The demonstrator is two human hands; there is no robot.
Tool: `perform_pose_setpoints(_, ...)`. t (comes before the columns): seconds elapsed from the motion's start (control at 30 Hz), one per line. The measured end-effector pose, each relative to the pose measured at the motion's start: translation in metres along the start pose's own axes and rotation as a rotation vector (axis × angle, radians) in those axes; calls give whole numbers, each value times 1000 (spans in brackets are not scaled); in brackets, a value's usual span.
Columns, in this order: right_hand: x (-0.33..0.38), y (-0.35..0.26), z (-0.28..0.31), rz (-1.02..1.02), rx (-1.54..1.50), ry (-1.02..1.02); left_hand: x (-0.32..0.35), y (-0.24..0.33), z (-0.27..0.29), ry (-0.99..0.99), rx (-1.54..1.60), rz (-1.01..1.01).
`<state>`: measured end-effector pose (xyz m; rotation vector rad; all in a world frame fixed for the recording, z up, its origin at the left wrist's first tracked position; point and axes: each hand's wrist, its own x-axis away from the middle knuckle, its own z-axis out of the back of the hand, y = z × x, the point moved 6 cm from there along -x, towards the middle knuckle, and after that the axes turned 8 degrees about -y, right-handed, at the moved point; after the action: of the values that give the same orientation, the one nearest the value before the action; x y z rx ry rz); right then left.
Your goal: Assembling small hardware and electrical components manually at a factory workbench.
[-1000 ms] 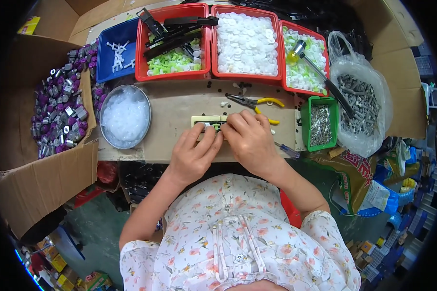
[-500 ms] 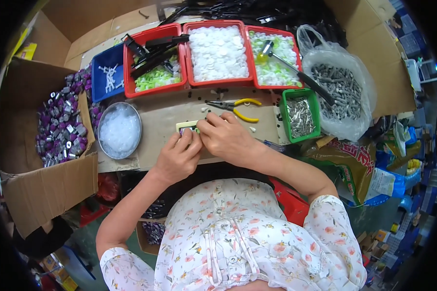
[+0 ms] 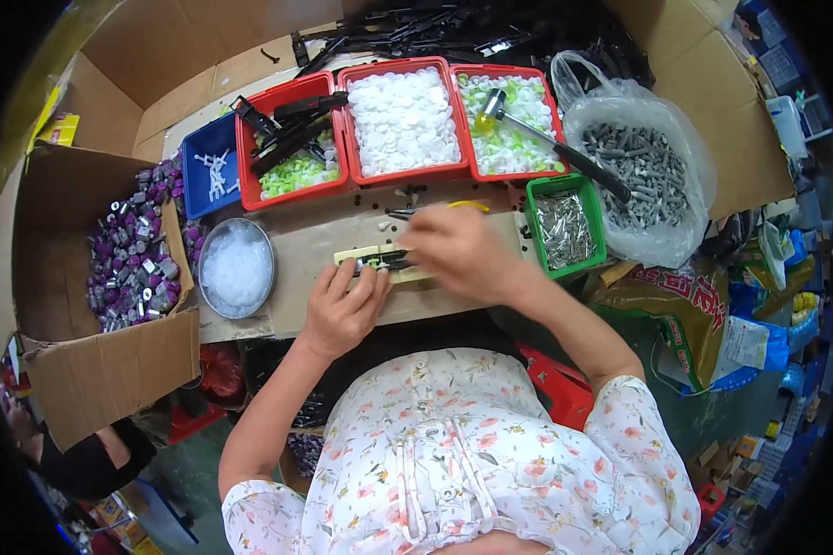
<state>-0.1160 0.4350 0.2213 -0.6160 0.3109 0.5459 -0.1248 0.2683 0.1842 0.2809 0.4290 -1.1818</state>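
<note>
My left hand is closed at the left part of a long cream-coloured block on the table, its fingertips pressed on the near side. A black strip-shaped part lies along the block, with small green and metal bits by the fingertips. My right hand hovers over the block's right end, smeared by motion, so what it holds, if anything, cannot be made out. Just beyond it lie pliers with yellow handles, mostly covered by that hand.
Beyond are a blue tray, red trays of white and green discs, and a hammer. At right stand a green bin of metal pins and a bag of grey plugs. At left are a round metal bowl and a cardboard box.
My right hand has lifted away from my left fingertips toward the right, uncovering more of the block and the black part and covering much of the pliers. The whole view has shifted slightly.
</note>
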Motion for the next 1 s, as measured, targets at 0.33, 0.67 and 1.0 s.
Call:
perform_pose_setpoints(0.33,17,91,82,-411,359,-73,-4,-5,0,83,101,-16)
perform_pose_setpoints(0.67,15,101,85,-417,295,-106,-15,-8,14,15,285,103)
perform_pose_setpoints(1.0,36,10,57,-360,-322,21,-71,10,0,10,1140,485)
